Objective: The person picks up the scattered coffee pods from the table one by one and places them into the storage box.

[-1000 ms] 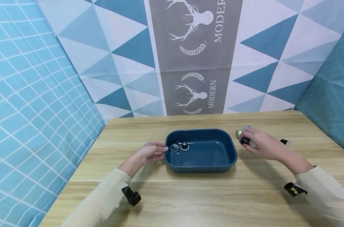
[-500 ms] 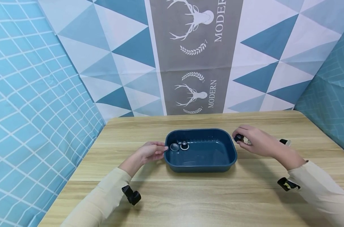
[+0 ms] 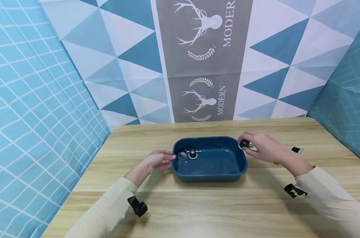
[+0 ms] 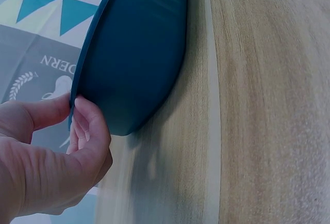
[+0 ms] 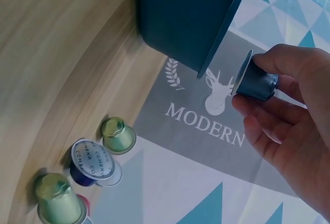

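We're pinching a dark grey coffee capsule (image 5: pixel 256 80) in our right hand (image 3: pixel 261 147) at the deep blue plastic tub's rim (image 3: pixel 240 155), left hand (image 3: pixel 156 160) gripping the far rim; best clearing the edge before releasing.

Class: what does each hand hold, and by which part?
The right hand pinches a dark coffee capsule by its sides. The left hand grips the blue tub by its rim.

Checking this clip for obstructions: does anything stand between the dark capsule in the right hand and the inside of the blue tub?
Nothing visible does. The right hand holds the dark capsule right at the blue tub's right rim. The two capsules already inside lie at the far left end, by the left hand gripping that rim.
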Demonstrator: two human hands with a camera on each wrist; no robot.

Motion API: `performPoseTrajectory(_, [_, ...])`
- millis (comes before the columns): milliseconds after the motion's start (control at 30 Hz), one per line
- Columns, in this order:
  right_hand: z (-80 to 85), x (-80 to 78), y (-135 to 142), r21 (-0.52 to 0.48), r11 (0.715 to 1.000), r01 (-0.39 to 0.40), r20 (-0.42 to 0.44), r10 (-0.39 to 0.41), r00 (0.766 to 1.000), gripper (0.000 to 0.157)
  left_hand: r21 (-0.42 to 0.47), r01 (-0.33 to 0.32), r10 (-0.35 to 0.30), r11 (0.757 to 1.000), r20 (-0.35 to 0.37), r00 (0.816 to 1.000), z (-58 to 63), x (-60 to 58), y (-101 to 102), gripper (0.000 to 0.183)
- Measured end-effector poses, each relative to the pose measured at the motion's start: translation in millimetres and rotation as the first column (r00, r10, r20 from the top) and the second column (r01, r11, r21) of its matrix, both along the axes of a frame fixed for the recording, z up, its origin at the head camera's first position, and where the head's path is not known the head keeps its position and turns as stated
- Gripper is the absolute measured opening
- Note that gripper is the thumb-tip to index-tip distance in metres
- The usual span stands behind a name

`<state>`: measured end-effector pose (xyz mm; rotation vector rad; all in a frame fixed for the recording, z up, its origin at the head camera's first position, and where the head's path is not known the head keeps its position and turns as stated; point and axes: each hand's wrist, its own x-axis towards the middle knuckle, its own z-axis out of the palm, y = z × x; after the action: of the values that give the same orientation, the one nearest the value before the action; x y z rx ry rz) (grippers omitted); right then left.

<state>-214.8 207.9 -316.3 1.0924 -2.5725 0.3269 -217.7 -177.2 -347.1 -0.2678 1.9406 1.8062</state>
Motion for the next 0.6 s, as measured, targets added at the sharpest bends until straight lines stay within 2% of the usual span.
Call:
performPoseTrajectory(400, [7.9,-4.3,-14,0.013,1.000,-0.016,-0.007,0.016,1.000,0.020,-0.017,0.000,0.000,1.000,-0.013,1.000,-1.5,0.2,0,0.041])
performPoseTrajectory(600, [15.0,-4.9,-22,0.024,1.000,-0.016,0.024,0.015,1.000,0.019,-0.006,0.002,-0.002,1.000,-0.018,1.000,-1.9,0.4,0,0.040])
